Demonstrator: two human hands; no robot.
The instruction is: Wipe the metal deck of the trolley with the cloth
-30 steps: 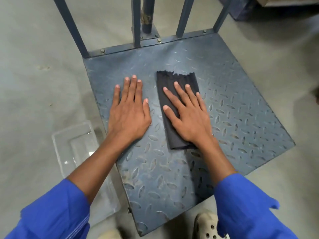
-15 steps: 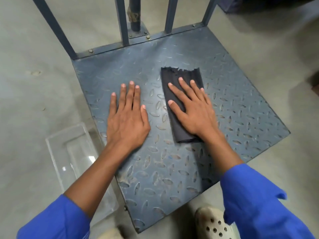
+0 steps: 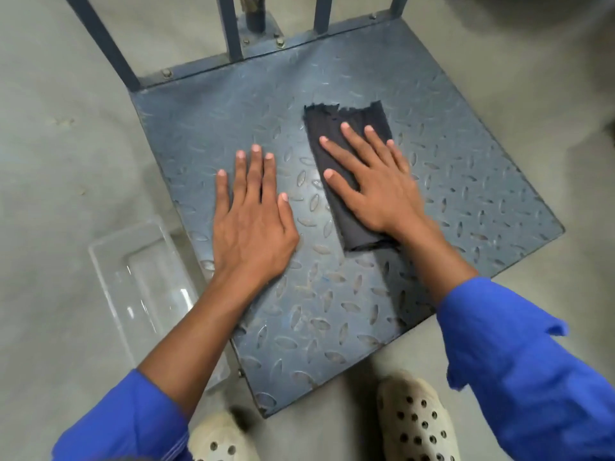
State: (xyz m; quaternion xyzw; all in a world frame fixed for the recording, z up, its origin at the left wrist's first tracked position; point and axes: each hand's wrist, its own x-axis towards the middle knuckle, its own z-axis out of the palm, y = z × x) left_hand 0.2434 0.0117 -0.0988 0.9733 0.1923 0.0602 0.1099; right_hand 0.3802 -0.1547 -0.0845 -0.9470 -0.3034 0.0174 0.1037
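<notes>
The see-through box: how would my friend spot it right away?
Find the big blue-grey patterned metal trolley deck. Just off its left edge, on the grey concrete floor, sits the clear rectangular plastic tub. It is the only see-through thing there.

Both hands are down flat, palms facing downward. The bare left hand (image 3: pixel 253 224) lies with its fingers (image 3: pixel 254 174) straight and close together, pointing away from the body, thumb out to the right. The bare right hand (image 3: pixel 376 191) sits just beside it and a touch farther forward, its fingers (image 3: pixel 357 144) straight, slightly fanned and angled leftward. The bare left forearm (image 3: pixel 199 327) and right forearm (image 3: pixel 432 257) reach forward from the bright blue fabric left sleeve (image 3: pixel 133 420) and right sleeve (image 3: pixel 525 367).
</notes>
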